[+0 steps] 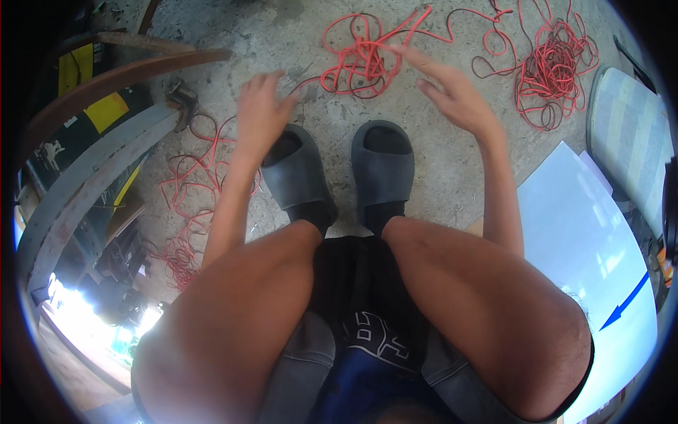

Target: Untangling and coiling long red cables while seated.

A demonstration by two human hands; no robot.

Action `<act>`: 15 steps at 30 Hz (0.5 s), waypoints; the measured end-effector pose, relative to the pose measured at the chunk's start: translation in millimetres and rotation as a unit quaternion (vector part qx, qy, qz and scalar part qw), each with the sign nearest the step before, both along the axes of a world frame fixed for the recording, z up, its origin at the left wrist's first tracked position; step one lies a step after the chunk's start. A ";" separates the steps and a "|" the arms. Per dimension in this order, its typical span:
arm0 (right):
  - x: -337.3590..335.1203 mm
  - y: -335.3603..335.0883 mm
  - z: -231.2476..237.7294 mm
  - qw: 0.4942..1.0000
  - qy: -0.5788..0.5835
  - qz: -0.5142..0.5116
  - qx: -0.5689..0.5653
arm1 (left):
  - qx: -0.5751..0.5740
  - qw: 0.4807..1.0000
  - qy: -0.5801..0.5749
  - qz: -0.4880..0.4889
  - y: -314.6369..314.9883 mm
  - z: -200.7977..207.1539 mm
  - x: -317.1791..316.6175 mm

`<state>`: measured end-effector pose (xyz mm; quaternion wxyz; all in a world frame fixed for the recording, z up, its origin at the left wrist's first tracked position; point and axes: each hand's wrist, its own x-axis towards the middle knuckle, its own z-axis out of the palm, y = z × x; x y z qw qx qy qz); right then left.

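A long red-and-dark electrical wire lies in loops on the concrete floor. My left hand (260, 109) is closed beside my left slide sandal (299, 173), and a strand of the wire runs into it from the middle tangle (364, 60). The wire shows again on the hand's other side, toward looser loops (191, 180) at the left. My right hand (455, 92) hovers at the right edge of the middle tangle, thumb and fingers apart, its fingertips slightly blurred. Whether they touch the wire is hard to tell.
A denser heap of the same wire (554, 67) lies at the far right. Curved metal bars (106, 169) stand at the left, by a black-and-yellow box (106, 109). On the right are a white sheet (575, 226) and a striped pad (632, 134). My right sandal (383, 166) is in the middle.
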<state>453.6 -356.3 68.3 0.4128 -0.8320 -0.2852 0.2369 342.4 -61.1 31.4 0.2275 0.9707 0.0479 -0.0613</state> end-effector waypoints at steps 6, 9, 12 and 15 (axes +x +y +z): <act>30.5 3.5 -35.0 0.993 -0.102 -0.067 0.004 | 0.020 0.994 -0.042 -0.097 -42.9 -13.5 25.1; 47.6 -0.8 -73.6 0.943 -0.289 -0.144 -0.075 | 0.011 0.992 -0.044 -0.119 -44.1 -31.0 22.8; 44.6 -19.4 -93.3 0.941 -0.326 -0.056 -0.069 | -0.036 0.997 -0.031 -0.057 -39.1 -38.1 19.0; 38.6 -31.5 -98.1 0.948 -0.302 -0.040 -0.087 | -0.107 0.991 -0.071 -0.047 -36.8 -38.3 18.5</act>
